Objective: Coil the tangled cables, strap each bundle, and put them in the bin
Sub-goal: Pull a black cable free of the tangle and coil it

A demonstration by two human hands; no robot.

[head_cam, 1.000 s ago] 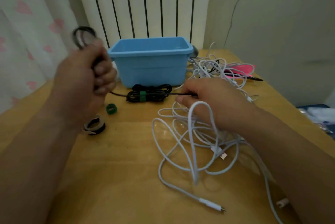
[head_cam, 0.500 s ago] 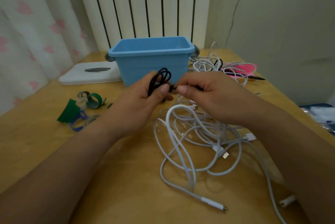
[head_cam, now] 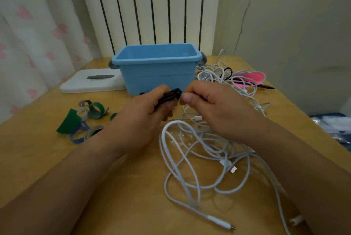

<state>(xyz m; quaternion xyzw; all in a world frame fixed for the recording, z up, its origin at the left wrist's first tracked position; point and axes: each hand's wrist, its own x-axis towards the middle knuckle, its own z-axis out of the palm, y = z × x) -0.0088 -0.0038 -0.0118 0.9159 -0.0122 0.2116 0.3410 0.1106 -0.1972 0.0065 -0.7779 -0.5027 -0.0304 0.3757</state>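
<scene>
On the wooden worktop [head_cam: 38, 158], toward its left side, a loose heap of green, blue and grey straps [head_cam: 89, 117] lies in front of a white flat box [head_cam: 91, 82], none of them picked up yet. A second ago the left hand [head_cam: 144, 118] was raised high at the left with the cable stretched taut across to the other hand; both hands have since come together just in front of the blue bin [head_cam: 157, 71], and the black cable [head_cam: 171, 95] is now gathered into a small, tight coil. By the look of it the winding is nearly done and strapping comes next, so one hand will have to let go to fetch a strap. The left hand is clenched round the coil, whose loops stick out above its fingers. The right hand [head_cam: 214, 109] has thumb and forefinger pinched together right beside the coil, apparently on the cable's free end, with its other fingers curled. Below and to the right, the white cables [head_cam: 199, 149] sprawl in an unsorted tangle, and farther back a pen [head_cam: 266, 87] lies on a pink sheet [head_cam: 254, 76].
</scene>
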